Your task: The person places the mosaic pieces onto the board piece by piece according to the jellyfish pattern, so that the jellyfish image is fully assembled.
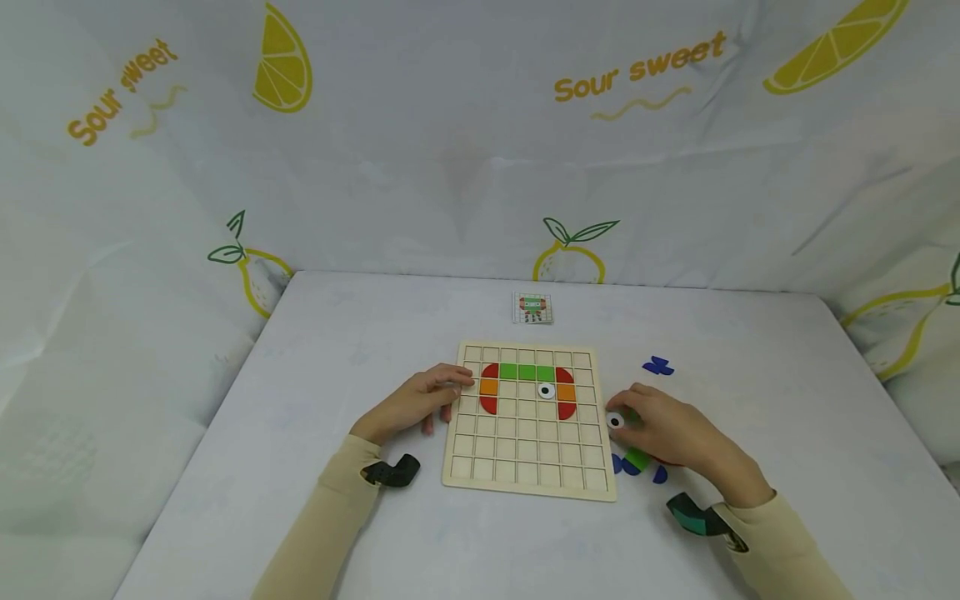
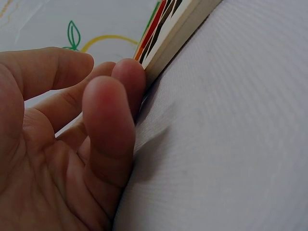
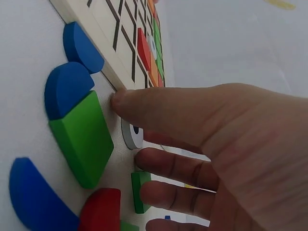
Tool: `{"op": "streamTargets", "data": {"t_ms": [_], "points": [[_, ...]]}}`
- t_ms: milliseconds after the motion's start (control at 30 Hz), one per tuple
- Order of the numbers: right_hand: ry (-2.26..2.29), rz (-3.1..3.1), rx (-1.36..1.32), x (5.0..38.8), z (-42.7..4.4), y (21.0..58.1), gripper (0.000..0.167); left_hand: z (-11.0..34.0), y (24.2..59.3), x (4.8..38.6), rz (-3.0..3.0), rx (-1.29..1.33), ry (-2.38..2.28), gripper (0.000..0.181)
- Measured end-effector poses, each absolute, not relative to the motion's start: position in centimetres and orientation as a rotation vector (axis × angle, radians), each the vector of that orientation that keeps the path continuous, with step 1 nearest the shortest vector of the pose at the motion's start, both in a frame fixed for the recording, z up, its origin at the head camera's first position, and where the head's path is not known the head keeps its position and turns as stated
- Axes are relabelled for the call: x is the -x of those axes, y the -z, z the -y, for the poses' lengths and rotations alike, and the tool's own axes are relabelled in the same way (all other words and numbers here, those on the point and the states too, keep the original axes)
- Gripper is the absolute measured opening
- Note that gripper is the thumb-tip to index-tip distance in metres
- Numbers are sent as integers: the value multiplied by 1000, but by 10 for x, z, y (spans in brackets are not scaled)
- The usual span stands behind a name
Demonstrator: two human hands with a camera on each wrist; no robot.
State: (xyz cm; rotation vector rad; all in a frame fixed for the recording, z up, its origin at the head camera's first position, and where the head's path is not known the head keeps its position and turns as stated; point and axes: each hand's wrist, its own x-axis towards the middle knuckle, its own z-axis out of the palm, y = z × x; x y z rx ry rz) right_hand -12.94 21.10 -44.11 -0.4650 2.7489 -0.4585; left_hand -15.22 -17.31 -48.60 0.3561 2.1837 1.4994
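- Wooden in the head view, the grid board (image 1: 528, 451) lies with a picture card (image 1: 533, 308) at its 12 o'clock and coloured pieces (image 1: 527, 372) in its upper rows.
- Same view: the left hand (image 1: 412, 400), at the board's 9 o'clock, rests loose fingers at the rim and grasps nothing.
- Same view: the right hand (image 1: 667, 425), at 3 o'clock, appears to pinch a white disc (image 1: 615, 420) just beside the rim; a second disc (image 1: 546, 391) sits in a cell.
- Left wrist view: the fingers point towards the rim at 1 o'clock; light pressure there would probably steady the board.
- Right wrist view: a green block (image 3: 82, 139) lies at the disc's 9 o'clock, blue half-rounds (image 3: 70, 91) at 10; lifting straight up should avoid knocking them.
- Same view: the disc looks tilted under the thumb; levelling it, then lowering rather than sliding, should spare the set pieces.
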Motion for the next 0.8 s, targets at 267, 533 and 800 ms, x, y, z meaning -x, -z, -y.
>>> {"op": "streamTargets", "data": {"t_ms": [267,533,800], "points": [[474,-2753,503,131,-213,440,30,174,487,152,-2186,-355,-1496,31],[515,-2801,607,139,-210,430,29,174,487,152,-2194,-371,-1494,31],[537,-2777,755,148,-181,416,25,173,487,152,-2195,-381,-1496,31]]}}
